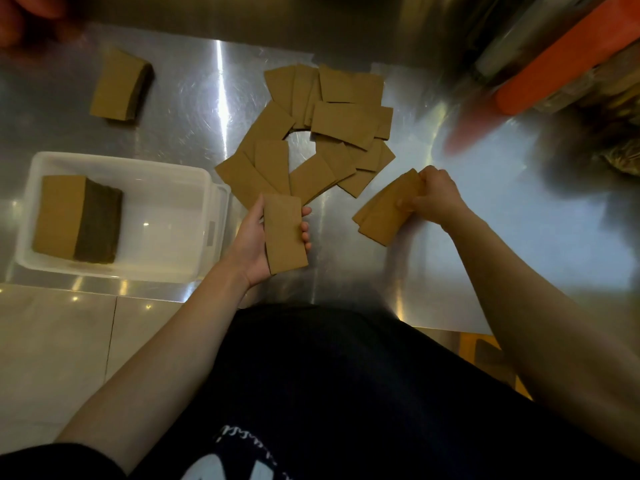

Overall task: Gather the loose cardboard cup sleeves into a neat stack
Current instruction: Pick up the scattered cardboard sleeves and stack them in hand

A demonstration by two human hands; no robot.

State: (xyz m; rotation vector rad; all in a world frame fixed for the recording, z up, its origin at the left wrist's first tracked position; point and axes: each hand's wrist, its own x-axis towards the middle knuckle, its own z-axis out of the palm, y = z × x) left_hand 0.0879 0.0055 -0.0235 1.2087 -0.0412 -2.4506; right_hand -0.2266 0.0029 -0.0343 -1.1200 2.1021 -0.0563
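Several loose brown cardboard cup sleeves (325, 133) lie scattered and overlapping in a rough ring on the steel table. My left hand (254, 237) holds a small stack of sleeves (284, 233) flat in its palm, just below the pile. Right of the pile, my right hand (433, 195) grips a few fanned sleeves (382, 211) that rest on the table. A thick stack of sleeves (78, 220) sits in a white plastic bin (173, 188) at the left. Another stack (119, 86) lies on the table at the far left.
The steel table (485, 220) ends at a near edge above a tiled floor (52, 341). Blurred orange and dark objects (554, 64) crowd the far right corner. Another person's hand (27, 19) shows at the top left corner.
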